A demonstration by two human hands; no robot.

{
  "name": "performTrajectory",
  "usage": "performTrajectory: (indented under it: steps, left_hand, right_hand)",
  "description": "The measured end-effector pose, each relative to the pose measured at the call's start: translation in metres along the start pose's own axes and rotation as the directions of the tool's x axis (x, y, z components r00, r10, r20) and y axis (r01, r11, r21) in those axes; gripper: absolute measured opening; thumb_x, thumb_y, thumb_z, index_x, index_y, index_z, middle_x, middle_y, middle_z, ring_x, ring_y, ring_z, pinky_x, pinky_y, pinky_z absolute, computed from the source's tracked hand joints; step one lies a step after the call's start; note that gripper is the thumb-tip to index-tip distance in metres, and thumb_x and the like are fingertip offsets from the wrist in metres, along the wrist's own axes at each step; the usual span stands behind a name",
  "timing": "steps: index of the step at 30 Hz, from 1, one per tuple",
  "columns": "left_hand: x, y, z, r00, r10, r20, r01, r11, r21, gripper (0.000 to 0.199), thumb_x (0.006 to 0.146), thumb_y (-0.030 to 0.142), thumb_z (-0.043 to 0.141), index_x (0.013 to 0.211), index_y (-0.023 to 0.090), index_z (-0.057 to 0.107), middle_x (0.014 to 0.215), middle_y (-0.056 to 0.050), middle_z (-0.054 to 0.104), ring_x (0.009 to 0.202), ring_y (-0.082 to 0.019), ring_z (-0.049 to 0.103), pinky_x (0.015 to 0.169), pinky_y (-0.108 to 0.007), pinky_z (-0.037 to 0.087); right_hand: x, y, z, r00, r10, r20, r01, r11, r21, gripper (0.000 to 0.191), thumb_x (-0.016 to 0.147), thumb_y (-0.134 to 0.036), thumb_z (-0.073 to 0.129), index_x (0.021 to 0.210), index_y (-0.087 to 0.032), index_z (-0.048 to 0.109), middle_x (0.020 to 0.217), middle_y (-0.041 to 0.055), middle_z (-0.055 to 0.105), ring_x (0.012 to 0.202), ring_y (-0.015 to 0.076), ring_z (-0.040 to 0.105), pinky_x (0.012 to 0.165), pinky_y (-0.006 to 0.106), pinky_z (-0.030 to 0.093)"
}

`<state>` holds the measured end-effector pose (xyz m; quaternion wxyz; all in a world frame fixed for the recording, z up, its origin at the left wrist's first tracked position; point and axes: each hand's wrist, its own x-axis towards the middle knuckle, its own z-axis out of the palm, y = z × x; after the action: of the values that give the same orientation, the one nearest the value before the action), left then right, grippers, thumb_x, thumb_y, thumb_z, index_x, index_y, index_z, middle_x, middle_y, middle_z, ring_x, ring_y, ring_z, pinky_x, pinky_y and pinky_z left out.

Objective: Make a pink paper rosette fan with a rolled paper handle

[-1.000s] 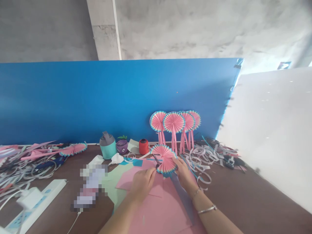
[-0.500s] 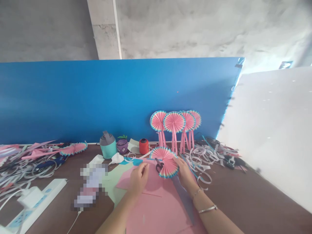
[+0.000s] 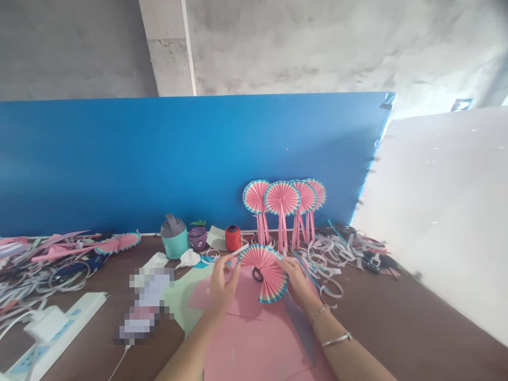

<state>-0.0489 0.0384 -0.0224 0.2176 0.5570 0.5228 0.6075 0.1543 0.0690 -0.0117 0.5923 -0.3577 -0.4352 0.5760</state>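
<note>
A pleated pink paper fan, edged in blue and cream, is spread in a part circle above the pink paper sheets. My right hand grips its right edge, thumb on the near face. At the fan's left end, my left hand has its thumb and fingers closed on the edge. A dark loop of the scissors shows in the fan's open gap; the blades are hidden behind the pleats.
Several finished round fans lean on the blue partition. A teal jar, purple pot and red thread spool stand along the back. Paper strips lie right, a power strip left.
My left hand has moved up to the fan's left edge and taken hold of it. The fan has turned and spread, its lower end coming nearer and covering more of the scissors.
</note>
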Motion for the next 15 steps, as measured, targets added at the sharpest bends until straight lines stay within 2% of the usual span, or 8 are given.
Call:
performTrajectory:
  steps: [3, 6, 8, 12, 15]
  left_hand:
    - [0.002, -0.001, 0.003, 0.995, -0.098, 0.031, 0.102, 0.982, -0.157, 0.051, 0.079, 0.047, 0.062, 0.122, 0.021, 0.054, 0.116, -0.012, 0.061, 0.088, -0.020, 0.064, 0.078, -0.033, 0.052]
    - [0.003, 0.001, 0.004, 0.978, -0.181, 0.105, 0.203, 0.945, -0.256, 0.056, 0.075, 0.048, 0.065, 0.121, 0.018, 0.055, 0.094, -0.008, 0.065, 0.080, -0.019, 0.065, 0.071, -0.031, 0.053]
    - [0.004, 0.003, 0.003, 0.973, -0.204, 0.105, 0.226, 0.933, -0.279, 0.054, 0.072, 0.046, 0.068, 0.117, 0.017, 0.057, 0.083, -0.004, 0.063, 0.073, -0.017, 0.064, 0.067, -0.029, 0.052]
    - [0.004, 0.008, 0.001, 0.971, -0.215, 0.099, 0.236, 0.911, -0.337, 0.055, 0.069, 0.042, 0.072, 0.116, 0.018, 0.057, 0.084, -0.003, 0.063, 0.073, -0.016, 0.062, 0.067, -0.026, 0.050]
    - [0.003, 0.014, 0.002, 0.958, -0.239, 0.157, 0.283, 0.875, -0.393, 0.059, 0.065, 0.042, 0.076, 0.116, 0.018, 0.058, 0.088, -0.005, 0.067, 0.081, -0.019, 0.064, 0.070, -0.027, 0.049]
  right_hand:
    - [-0.002, -0.001, 0.001, 0.999, 0.010, 0.031, -0.010, 1.000, 0.005, 0.021, 0.061, -0.041, 0.079, 0.065, -0.023, 0.068, 0.073, 0.0032, 0.072, 0.075, 0.0243, 0.062, 0.068, 0.034, 0.045]
    - [-0.001, 0.000, 0.000, 0.999, 0.015, 0.052, -0.016, 1.000, 0.002, 0.022, 0.061, -0.041, 0.080, 0.067, -0.022, 0.070, 0.077, 0.0041, 0.073, 0.077, 0.0253, 0.063, 0.068, 0.034, 0.046]
    - [0.000, 0.002, -0.002, 0.999, -0.001, 0.048, 0.002, 1.000, -0.015, 0.023, 0.062, -0.043, 0.079, 0.068, -0.022, 0.070, 0.076, 0.0034, 0.072, 0.075, 0.0244, 0.062, 0.068, 0.033, 0.046]
    - [0.005, 0.006, -0.004, 0.998, -0.055, 0.012, 0.056, 0.997, -0.061, 0.026, 0.064, -0.048, 0.077, 0.069, -0.024, 0.071, 0.073, 0.0011, 0.071, 0.069, 0.0204, 0.059, 0.067, 0.031, 0.045]
    - [0.007, 0.008, -0.004, 0.997, -0.068, -0.024, 0.067, 0.996, -0.054, 0.028, 0.065, -0.051, 0.076, 0.071, -0.024, 0.071, 0.074, 0.0011, 0.071, 0.068, 0.0201, 0.058, 0.066, 0.031, 0.046]
